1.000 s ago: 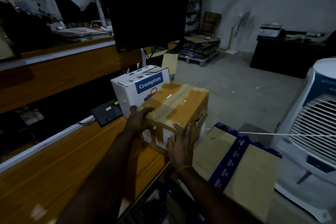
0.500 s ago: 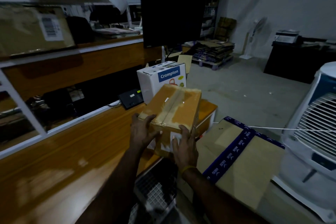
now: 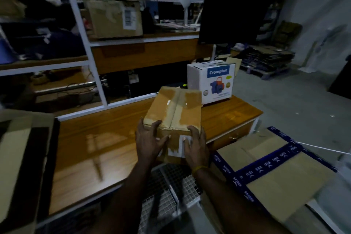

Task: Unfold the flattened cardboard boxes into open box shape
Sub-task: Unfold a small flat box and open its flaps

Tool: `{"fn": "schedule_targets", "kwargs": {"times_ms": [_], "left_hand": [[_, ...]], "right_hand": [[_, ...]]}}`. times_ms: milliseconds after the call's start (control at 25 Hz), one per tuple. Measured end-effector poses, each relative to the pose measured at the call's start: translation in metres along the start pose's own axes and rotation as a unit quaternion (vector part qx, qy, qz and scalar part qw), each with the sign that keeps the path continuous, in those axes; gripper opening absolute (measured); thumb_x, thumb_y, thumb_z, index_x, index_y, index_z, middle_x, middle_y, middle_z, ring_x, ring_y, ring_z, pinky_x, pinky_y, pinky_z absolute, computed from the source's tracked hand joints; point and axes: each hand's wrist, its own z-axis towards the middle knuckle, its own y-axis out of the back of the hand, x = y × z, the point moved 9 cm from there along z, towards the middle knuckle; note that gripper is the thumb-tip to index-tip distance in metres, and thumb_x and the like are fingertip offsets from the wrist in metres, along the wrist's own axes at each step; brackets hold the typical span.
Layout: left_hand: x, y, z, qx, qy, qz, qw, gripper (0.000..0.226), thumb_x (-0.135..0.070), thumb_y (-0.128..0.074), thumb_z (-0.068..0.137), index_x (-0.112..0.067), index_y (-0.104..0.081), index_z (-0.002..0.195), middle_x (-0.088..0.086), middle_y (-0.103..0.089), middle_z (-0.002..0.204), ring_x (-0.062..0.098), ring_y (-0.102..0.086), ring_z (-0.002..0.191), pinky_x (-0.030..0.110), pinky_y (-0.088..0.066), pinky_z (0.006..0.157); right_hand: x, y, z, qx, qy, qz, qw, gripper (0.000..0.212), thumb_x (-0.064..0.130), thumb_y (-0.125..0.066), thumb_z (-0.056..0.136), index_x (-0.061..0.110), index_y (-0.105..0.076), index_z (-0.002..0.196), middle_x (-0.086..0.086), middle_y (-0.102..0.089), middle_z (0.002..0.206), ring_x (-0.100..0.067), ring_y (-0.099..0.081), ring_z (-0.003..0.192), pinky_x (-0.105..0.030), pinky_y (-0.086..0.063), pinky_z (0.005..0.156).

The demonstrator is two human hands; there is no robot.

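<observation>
Table (image 3: pixel 106 138): long wooden top; its right end carries a white Crompton carton (image 3: pixel 210 81) at the back corner.
Taped box (image 3: pixel 173 118): brown, sealed with tape along its top seam, at the table's front edge toward the right end, its near end overhanging that edge; whether the far end rests on the wood or is lifted clear I cannot tell. Long axis runs away from the person, tilted slightly right.
Flattened box (image 3: pixel 281 173): with blue tape, lying off the table's right end, nearer the right hand.
Left hand (image 3: pixel 150 142): thumb over the top left near corner, fingers spread on the near face, gripping.
Right hand (image 3: pixel 195 146): thumb on the top right near corner, fingers flat on the near face's white label.
Change: the box sat deeper on the table beside the Crompton carton; it has come toward the front edge, both hands keeping their hold.
</observation>
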Motion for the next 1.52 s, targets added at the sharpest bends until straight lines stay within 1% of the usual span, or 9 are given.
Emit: {"fn": "schedule_targets", "kwargs": {"times_ms": [200,400,600,680,960,1120,1240,1360,1520], "left_hand": [[0.041,0.039,-0.030,-0.053,0.093,0.050,0.993,0.062,-0.057,-0.070,0.080,-0.038,-0.051,0.136,0.025,-0.017,0.157,0.045,-0.029,0.137,0.052,-0.035,0.106],[0.064,0.052,-0.032,-0.061,0.115,0.081,0.988,0.069,-0.055,-0.070,0.082,-0.042,-0.041,0.143,0.022,-0.021,0.154,0.045,-0.042,0.126,0.052,-0.045,0.096],[0.083,0.032,-0.038,-0.038,0.147,-0.055,0.987,0.090,-0.050,-0.069,0.084,-0.054,-0.009,0.151,0.019,-0.014,0.154,0.047,-0.051,0.118,0.050,-0.055,0.082],[0.082,0.030,-0.036,-0.043,0.157,-0.069,0.984,0.093,-0.050,-0.069,0.084,-0.056,-0.004,0.150,0.016,-0.014,0.153,0.046,-0.047,0.123,0.049,-0.055,0.083],[0.058,0.067,0.015,-0.121,0.113,0.016,0.986,0.074,-0.048,-0.064,0.088,-0.043,-0.022,0.149,0.022,-0.025,0.150,0.045,-0.041,0.129,0.053,-0.050,0.093],[0.034,0.097,0.051,-0.145,0.076,0.087,0.983,0.056,-0.047,-0.060,0.091,-0.037,-0.040,0.142,0.017,-0.012,0.160,0.039,-0.027,0.143,0.049,-0.045,0.102],[0.022,0.124,0.073,-0.154,0.062,0.121,0.979,0.047,-0.049,-0.057,0.092,-0.034,-0.049,0.136,0.011,-0.008,0.162,0.038,-0.042,0.131,0.045,-0.045,0.096],[0.020,0.137,0.097,-0.100,0.068,0.144,0.982,0.045,-0.049,-0.057,0.093,-0.035,-0.050,0.136,0.008,-0.010,0.163,0.039,-0.052,0.120,0.045,-0.047,0.092],[0.028,0.135,0.123,0.001,0.082,0.151,0.985,0.056,-0.046,-0.056,0.095,-0.038,-0.039,0.147,0.002,-0.009,0.165,0.045,-0.042,0.131,0.057,-0.045,0.099]], "right_hand": [[0.035,-0.051,0.006,0.106,0.042,0.025,0.993,0.047,0.024,-0.054,0.098,0.045,-0.044,0.138,-0.014,-0.018,0.158,-0.043,-0.050,0.121,-0.042,-0.052,0.076],[0.049,-0.096,0.011,0.174,0.061,0.019,0.983,0.083,0.020,-0.059,0.095,0.062,-0.009,0.145,-0.021,-0.013,0.157,-0.044,-0.058,0.105,-0.039,-0.052,0.068],[0.037,-0.111,-0.001,0.207,0.081,-0.012,0.975,0.104,0.021,-0.061,0.095,0.053,0.024,0.145,-0.014,-0.005,0.164,-0.040,-0.019,0.147,-0.047,-0.053,0.092],[0.039,-0.107,0.004,0.189,0.106,-0.028,0.976,0.103,0.021,-0.060,0.095,0.050,0.024,0.146,-0.018,-0.012,0.162,-0.041,-0.034,0.140,-0.046,-0.054,0.091],[0.089,-0.068,0.070,0.112,0.141,-0.076,0.981,0.083,0.027,-0.054,0.096,0.048,0.002,0.153,-0.016,-0.039,0.143,-0.040,-0.059,0.091,-0.040,-0.052,0.063],[0.121,-0.047,0.116,0.085,0.141,-0.057,0.985,0.057,0.028,-0.053,0.096,0.037,-0.035,0.150,-0.013,-0.042,0.146,-0.038,-0.057,0.109,-0.044,-0.054,0.080],[0.136,-0.046,0.145,0.116,0.139,-0.010,0.983,0.047,0.033,-0.056,0.095,0.034,-0.049,0.142,-0.011,-0.042,0.150,-0.038,-0.048,0.128,-0.052,-0.048,0.099],[0.146,-0.058,0.149,0.215,0.149,-0.014,0.965,0.057,0.047,-0.065,0.090,0.039,-0.046,0.143,-0.014,-0.016,0.162,-0.042,-0.032,0.141,-0.054,-0.039,0.109],[0.144,-0.074,0.120,0.376,0.177,-0.091,0.905,0.107,0.061,-0.079,0.068,0.051,-0.015,0.152,0.000,0.046,0.151,-0.044,0.001,0.149,-0.056,-0.031,0.115]]}}
